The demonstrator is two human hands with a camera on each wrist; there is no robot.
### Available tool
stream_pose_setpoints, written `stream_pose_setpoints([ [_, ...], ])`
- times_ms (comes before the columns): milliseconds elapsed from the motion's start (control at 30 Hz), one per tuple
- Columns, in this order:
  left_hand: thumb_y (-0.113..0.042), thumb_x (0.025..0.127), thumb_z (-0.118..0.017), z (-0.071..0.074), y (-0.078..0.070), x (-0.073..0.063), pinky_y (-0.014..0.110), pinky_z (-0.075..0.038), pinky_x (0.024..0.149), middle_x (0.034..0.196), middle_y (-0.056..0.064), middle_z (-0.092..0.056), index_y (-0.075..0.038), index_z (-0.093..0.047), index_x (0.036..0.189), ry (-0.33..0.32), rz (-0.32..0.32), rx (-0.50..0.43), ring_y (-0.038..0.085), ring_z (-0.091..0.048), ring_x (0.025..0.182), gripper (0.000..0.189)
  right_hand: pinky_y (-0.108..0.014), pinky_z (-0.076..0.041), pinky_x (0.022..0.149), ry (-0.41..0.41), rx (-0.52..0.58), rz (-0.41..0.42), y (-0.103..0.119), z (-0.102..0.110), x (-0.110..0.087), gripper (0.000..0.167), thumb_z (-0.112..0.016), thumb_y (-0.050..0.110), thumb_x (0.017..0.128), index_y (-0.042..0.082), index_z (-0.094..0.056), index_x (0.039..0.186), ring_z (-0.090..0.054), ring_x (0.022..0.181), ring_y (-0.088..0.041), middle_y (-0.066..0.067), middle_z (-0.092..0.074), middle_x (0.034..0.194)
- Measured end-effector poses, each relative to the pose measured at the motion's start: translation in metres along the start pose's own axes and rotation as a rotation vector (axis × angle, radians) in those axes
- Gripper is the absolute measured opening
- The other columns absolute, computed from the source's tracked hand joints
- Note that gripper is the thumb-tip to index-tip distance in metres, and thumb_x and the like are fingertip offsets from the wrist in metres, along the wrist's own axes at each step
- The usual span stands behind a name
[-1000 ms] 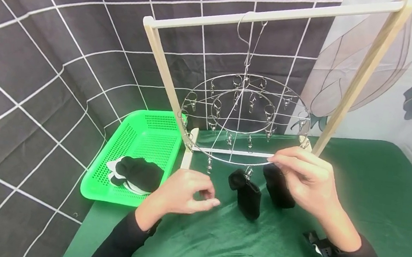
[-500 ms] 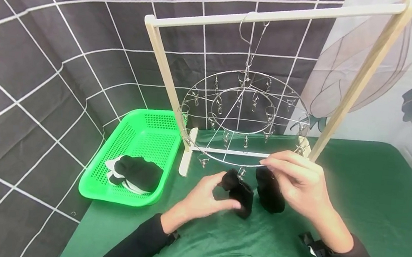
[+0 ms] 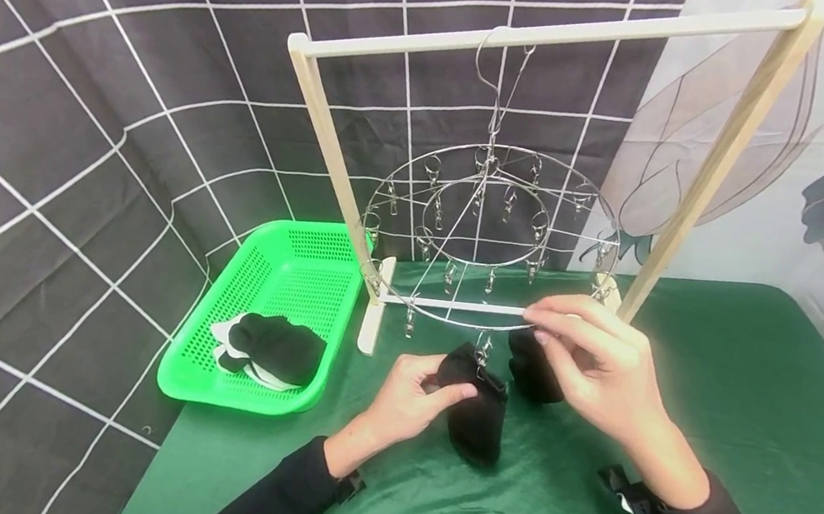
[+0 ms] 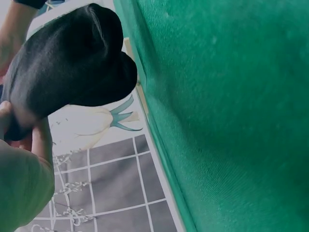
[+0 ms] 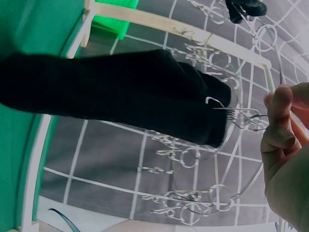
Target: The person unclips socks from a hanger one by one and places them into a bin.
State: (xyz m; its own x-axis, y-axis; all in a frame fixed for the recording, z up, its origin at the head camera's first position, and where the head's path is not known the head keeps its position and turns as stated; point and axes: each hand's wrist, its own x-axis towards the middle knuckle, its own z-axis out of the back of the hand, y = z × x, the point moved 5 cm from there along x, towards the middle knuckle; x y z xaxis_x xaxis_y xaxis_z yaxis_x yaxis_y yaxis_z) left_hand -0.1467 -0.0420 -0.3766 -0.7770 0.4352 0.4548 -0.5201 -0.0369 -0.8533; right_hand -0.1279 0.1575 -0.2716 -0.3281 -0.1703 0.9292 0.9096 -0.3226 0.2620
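Note:
My left hand (image 3: 408, 399) pinches the upper part of a black sock (image 3: 477, 423), thumb in front. That sock hangs from a metal clip (image 3: 483, 350) on the near rim of a round wire clip hanger (image 3: 443, 321). In the left wrist view the sock (image 4: 63, 67) fills the upper left, above my fingers (image 4: 42, 140). My right hand (image 3: 597, 360) pinches the hanger's rim between thumb and fingertips. A second black sock (image 3: 530, 370) hangs just behind it, partly hidden. In the right wrist view a black sock (image 5: 111, 96) hangs from a clip beside my right hand (image 5: 285, 130).
A wooden rack (image 3: 734, 132) carries the hanger by its hook, with several bare clips around both rings. To the left, a green basket (image 3: 178, 366) holds black and white socks (image 3: 278, 348). Green cloth (image 3: 416, 509) covers the table. A gridded backdrop stands behind.
My left hand has moved right and taken hold of the nearer hanging sock, which now lies between thumb and fingers. The hanger has turned slightly. My right hand stays at its rim, shifted slightly left.

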Motion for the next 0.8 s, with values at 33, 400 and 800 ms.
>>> stream_pose_setpoints([
  [33, -0.003, 0.082, -0.073, 0.000, 0.001, 0.000, 0.033, -0.057, 0.067, 0.086, 0.009, -0.071, -0.004, -0.071, 0.096, 0.002, 0.006, -0.011, 0.010, -0.065, 0.072, 0.015, -0.019, -0.042, 0.061, -0.023, -0.003, -0.003, 0.001, 0.002, 0.000, 0.016, -0.069, -0.002, 0.076, -0.002, -0.074, 0.092, -0.055, 0.063, -0.012, -0.015, -0.069, 0.089],
  [400, -0.001, 0.082, -0.072, -0.005, 0.001, 0.002, 0.035, -0.058, 0.067, 0.090, 0.011, -0.071, -0.001, -0.071, 0.100, 0.005, 0.020, -0.051, 0.010, -0.068, 0.076, 0.019, -0.012, -0.041, 0.049, 0.218, 0.074, 0.021, 0.003, -0.018, -0.013, 0.019, -0.073, 0.007, 0.080, 0.002, -0.071, 0.098, -0.052, 0.055, 0.001, -0.004, -0.070, 0.083],
  [800, -0.014, 0.084, -0.073, -0.015, 0.029, -0.001, 0.032, -0.057, 0.062, 0.094, 0.005, -0.072, -0.010, -0.070, 0.105, 0.033, 0.010, -0.045, 0.010, -0.070, 0.075, 0.022, -0.015, -0.043, 0.053, 0.126, 0.105, -0.065, 0.007, -0.041, -0.022, 0.026, -0.076, -0.006, 0.071, 0.004, -0.073, 0.095, -0.063, 0.069, -0.012, -0.008, -0.072, 0.088],
])
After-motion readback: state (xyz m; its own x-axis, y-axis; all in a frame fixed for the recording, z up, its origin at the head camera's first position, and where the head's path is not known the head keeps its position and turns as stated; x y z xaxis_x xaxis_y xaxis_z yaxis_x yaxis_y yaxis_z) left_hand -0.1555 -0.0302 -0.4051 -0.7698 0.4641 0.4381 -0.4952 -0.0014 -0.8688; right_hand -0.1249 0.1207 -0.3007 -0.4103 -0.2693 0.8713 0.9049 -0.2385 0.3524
